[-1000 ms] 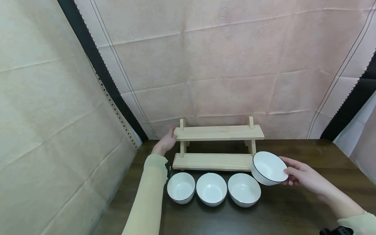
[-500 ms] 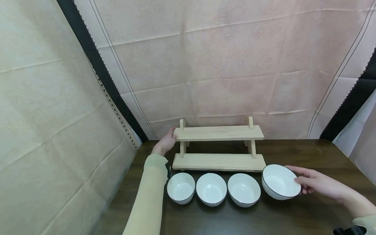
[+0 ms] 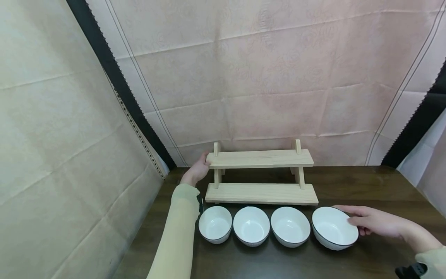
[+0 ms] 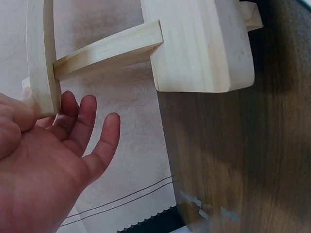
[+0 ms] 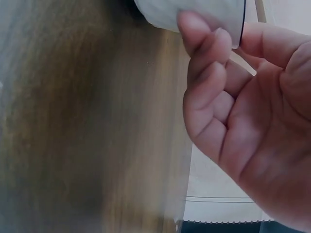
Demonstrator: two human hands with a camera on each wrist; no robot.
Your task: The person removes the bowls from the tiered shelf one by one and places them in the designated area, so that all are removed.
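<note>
A two-tier wooden rack [image 3: 261,193] stands at the back of the table. My left hand [image 3: 197,170] pinches the left end of its upper shelf [image 4: 41,58] between thumb and forefinger, while the other fingers spread loosely below. At the right end of a row of white bowls with dark rims, my right hand [image 3: 379,221] pinches the rim of one bowl [image 3: 334,228], thumb inside and fingers curled outside. In the right wrist view only a part of that bowl [image 5: 170,14] shows. Whether its base touches the table is hard to tell.
Three more white bowls stand side by side in front of the rack: the left one [image 3: 215,224], the middle one [image 3: 251,226] and the right one [image 3: 290,226]. The dark wooden table [image 3: 348,186] ends at a pale cloth wall [image 3: 265,89] behind.
My right hand has carried its bowl down and to the right, from beside the lower shelf to the end of the row. My left hand keeps its hold on the rack.
</note>
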